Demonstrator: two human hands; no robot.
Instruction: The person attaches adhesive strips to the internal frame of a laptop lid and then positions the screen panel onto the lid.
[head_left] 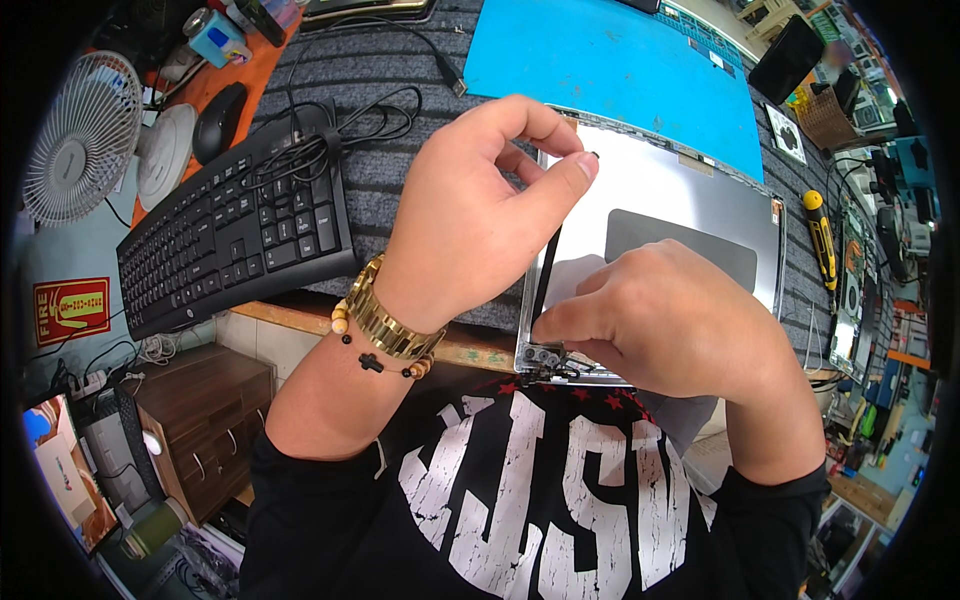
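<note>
Working both hands over a silver laptop lid point(690, 190) at the near edge of the bench.

I see my left hand point(480, 215) raised above the lid's left edge, thumb and forefinger pinched narrow on something small and dark that I cannot make out. My right hand point(670, 315) rests curled on the lid's near corner, fingertips pressing beside the metal hinge point(542, 355). A black keyboard point(235, 235) sits well to the left, a yellow screwdriver point(820, 240) to the right, a blue mat point(620, 60) beyond.
</note>
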